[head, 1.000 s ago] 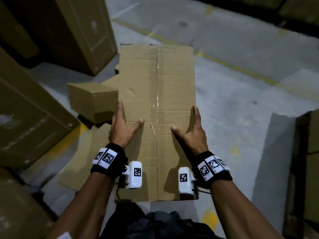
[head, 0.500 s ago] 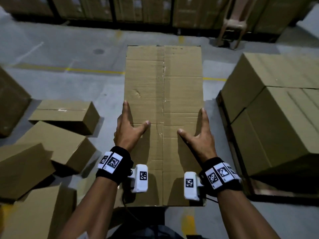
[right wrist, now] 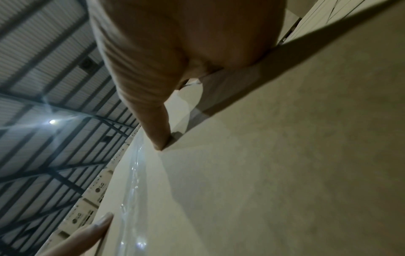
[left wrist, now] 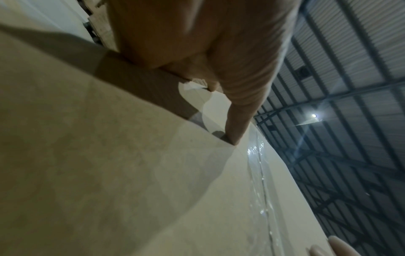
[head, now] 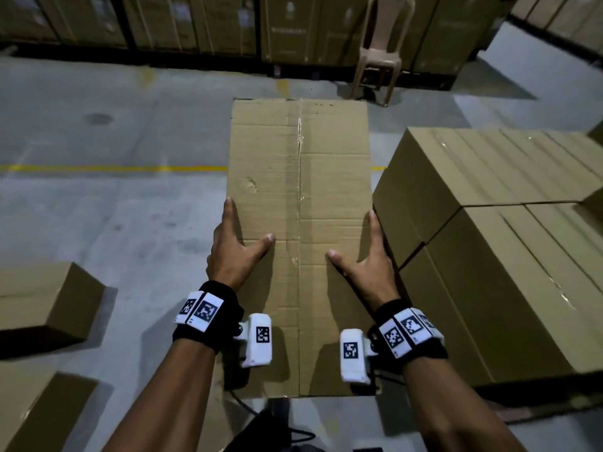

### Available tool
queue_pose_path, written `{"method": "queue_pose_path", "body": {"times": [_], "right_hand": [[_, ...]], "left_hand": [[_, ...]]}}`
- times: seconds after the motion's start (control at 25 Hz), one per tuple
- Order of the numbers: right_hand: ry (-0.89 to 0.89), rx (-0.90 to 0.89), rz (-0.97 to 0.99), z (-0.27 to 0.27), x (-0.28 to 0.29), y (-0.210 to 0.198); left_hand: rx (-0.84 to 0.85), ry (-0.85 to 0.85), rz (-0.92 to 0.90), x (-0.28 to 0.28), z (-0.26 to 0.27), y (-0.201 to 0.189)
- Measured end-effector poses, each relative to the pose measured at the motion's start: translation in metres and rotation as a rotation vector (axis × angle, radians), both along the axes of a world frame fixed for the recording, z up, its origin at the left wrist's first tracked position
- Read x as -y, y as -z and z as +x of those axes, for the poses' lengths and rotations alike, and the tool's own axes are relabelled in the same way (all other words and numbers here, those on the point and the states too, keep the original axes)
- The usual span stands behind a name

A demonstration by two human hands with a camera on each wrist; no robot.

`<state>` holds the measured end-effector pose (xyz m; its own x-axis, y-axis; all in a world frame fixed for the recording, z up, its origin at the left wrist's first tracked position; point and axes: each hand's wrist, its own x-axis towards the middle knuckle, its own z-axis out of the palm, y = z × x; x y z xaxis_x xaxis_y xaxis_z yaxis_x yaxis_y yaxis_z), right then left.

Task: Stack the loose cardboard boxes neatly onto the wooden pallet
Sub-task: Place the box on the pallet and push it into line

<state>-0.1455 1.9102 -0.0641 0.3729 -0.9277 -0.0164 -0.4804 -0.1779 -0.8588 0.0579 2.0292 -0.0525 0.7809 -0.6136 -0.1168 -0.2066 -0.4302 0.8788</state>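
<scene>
I carry a long taped cardboard box (head: 300, 197) flat in front of me, lengthwise away from my body. My left hand (head: 233, 246) grips its left edge and my right hand (head: 365, 259) grips its right edge. Both thumbs lie on the top face; the fingers go down the sides, out of sight. In the left wrist view the thumb (left wrist: 236, 121) presses on the box top (left wrist: 131, 173). The right wrist view shows the same on its box top (right wrist: 285, 173). Just right of the carried box stands a stack of boxes (head: 489, 223); the pallet beneath is lost in shadow.
Loose boxes (head: 42, 301) (head: 39, 415) lie on the concrete floor at my left. A plastic chair (head: 380, 50) stands ahead, in front of racks of cartons (head: 195, 24). A yellow floor line (head: 98, 168) runs across the left.
I have turned right with the box held the same way. The loose boxes have slid off to the left, and the stack has come in close on the right.
</scene>
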Motion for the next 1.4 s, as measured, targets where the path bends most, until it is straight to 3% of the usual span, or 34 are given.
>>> {"method": "queue_pose_path", "body": {"times": [0.24,0.56,0.92,1.24,1.4], "right_hand": [[0.035,0.113,0.037,0.055,0.138,-0.005],[0.021,0.170,0.050,0.152,0.369,0.035],[-0.025,0.090,0.007,0.268,0.601,-0.020],[0.166,0.106,-0.043,0.367,0.786,-0.008],[0.331,0.077,-0.051,0.398,0.865,-0.018]], "left_hand": [[0.042,0.075,-0.021,0.150,0.063,-0.020],[0.078,0.069,0.017,0.378,0.156,0.005],[0.115,0.004,-0.037,0.601,0.272,-0.032],[0.086,0.184,-0.079,0.824,0.387,-0.009],[0.067,0.341,-0.063,0.943,0.428,-0.017]]}}
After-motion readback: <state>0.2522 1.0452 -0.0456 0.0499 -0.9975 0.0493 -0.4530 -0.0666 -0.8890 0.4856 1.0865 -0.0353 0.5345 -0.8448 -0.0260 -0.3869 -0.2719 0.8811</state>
